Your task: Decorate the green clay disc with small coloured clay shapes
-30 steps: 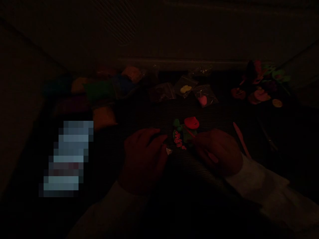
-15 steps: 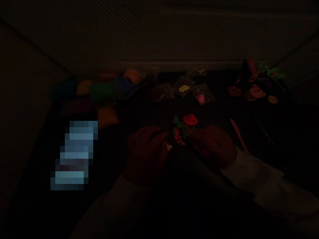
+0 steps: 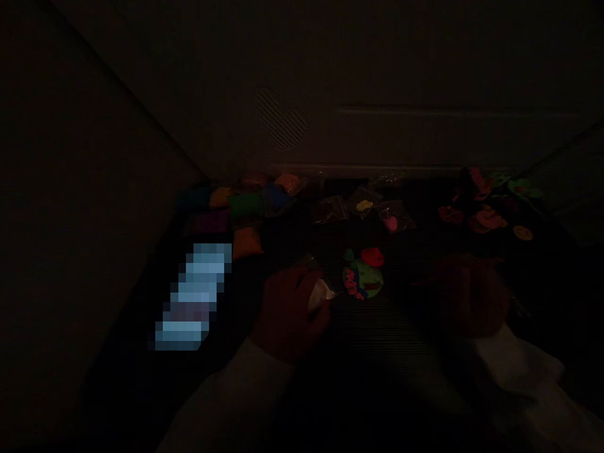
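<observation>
In dim light, my left hand point(image 3: 290, 314) curls around a small clear bag point(image 3: 321, 293) with something white in it, its fingers bent over the bag. To its right lies a green round clay piece point(image 3: 370, 280) with a red clay cap point(image 3: 372, 257), a green knob and a row of pink-red bits; neither hand touches it. Farther right, my right hand point(image 3: 472, 299) is closed on a slim pink modelling knife point(image 3: 427, 280), whose thin end points left. The darkness hides most of that hand's fingers.
Coloured clay packets, among them a green one point(image 3: 246, 206) and an orange one point(image 3: 248, 242), lie at the back left. A blurred-out bright screen point(image 3: 193, 299) is left of me. Clear bags point(image 3: 395, 217) lie mid-back; clay shapes point(image 3: 488, 219) sit back right, before a wall.
My right hand has left the green clay piece, moved right and taken up the pink knife. My left hand now covers the small clear bag. The view has tilted upward.
</observation>
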Demonstrator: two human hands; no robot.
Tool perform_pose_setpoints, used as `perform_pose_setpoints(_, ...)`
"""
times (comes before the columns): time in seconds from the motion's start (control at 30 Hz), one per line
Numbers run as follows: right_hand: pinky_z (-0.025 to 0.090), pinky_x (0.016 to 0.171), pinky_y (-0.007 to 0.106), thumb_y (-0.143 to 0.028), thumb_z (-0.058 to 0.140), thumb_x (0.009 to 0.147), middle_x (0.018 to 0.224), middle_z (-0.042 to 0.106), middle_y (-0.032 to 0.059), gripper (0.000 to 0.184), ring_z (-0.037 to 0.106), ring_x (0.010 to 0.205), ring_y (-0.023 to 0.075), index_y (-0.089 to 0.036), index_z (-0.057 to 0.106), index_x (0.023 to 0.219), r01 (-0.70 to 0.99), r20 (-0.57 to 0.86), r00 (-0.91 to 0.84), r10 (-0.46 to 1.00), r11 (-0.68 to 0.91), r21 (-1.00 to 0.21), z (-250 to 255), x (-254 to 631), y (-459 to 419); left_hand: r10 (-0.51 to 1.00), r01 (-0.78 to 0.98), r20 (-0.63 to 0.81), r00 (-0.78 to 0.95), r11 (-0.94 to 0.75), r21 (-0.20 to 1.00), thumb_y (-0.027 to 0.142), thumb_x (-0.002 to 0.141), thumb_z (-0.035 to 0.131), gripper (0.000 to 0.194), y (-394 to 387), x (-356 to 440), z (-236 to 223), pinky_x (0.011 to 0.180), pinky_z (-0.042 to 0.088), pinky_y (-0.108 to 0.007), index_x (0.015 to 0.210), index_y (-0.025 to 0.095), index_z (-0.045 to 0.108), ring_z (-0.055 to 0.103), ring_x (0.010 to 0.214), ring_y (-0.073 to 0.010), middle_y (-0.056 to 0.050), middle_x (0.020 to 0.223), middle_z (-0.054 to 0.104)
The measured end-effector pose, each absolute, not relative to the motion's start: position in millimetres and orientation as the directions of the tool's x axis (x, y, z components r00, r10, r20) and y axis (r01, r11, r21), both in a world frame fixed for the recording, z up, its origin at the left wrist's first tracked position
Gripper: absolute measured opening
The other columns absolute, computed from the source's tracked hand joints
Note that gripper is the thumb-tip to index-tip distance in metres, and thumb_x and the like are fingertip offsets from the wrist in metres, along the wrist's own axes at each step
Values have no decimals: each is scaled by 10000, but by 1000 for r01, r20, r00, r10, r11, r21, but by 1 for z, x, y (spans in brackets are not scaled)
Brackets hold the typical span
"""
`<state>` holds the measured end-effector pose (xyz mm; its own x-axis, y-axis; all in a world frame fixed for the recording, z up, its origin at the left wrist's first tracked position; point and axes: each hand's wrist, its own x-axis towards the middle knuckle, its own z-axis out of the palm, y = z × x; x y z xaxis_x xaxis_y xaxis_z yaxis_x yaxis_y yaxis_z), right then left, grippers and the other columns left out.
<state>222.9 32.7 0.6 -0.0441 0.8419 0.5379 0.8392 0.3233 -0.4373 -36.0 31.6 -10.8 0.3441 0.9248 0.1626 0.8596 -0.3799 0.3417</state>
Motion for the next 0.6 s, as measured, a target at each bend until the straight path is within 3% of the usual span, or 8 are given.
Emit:
perform_pose_setpoints(0.13, 253, 383, 242, -356, 411, 801, 450, 490, -8, 245, 461, 381, 117, -195, 505, 641, 946, 339, -14, 941, 123, -301, -3, 228, 50, 907, 853, 250, 339, -408, 324, 213, 755, 436, 353, 42, -39, -15, 898, 340, -409, 1105, 173, 467, 435, 1042, -210, -76, 1108, 512)
perform_pose_setpoints(0.23, 258, 405, 245, -422, 385, 794, 524, 589, 19, 289, 535, 441, 150, -207, 561, 717, 990, 105, -29, 994, 42, -131, -8, 226, 57, 906, 869, 283, 313, -394, 300, 194, 750, 437, 354, 49, -37, -11, 934, 324, -406, 1102, 174, 479, 420, 1086, -209, -71, 1146, 506)
perform_pose_setpoints(0.3, 285, 433, 250, -431, 357, 804, 597, 632, 29, 300, 577, 508, 167, -216, 566, 816, 996, 17, -22, 1000, 24, -91, -12, 225, 58, 914, 887, 302, 271, -359, 290, 220, 749, 448, 338, 55, -35, -3, 926, 338, -386, 1079, 165, 496, 425, 1081, -207, -75, 1135, 511)
perform_pose_setpoints(0.43, 337, 493, 260, -421, 353, 809, 702, 664, 44, 318, 614, 598, 185, -203, 527, 962, 995, -12, -29, 1000, 28, -91, -17, 224, 59, 931, 931, 334, 147, -244, 271, 278, 780, 422, 312, 81, -37, 21, 903, 355, -344, 1064, 177, 500, 452, 1035, -185, -57, 1087, 532)
perform_pose_setpoints(0.6, 359, 548, 284, -412, 326, 823, 737, 668, 61, 332, 624, 654, 203, -210, 517, 1005, 994, 8, -14, 1000, 15, -110, -16, 218, 59, 955, 977, 290, -68, 4, 215, 220, 802, 396, 316, 134, -61, 40, 913, 325, -412, 1096, 126, 465, 425, 1071, -226, -115, 1108, 500)
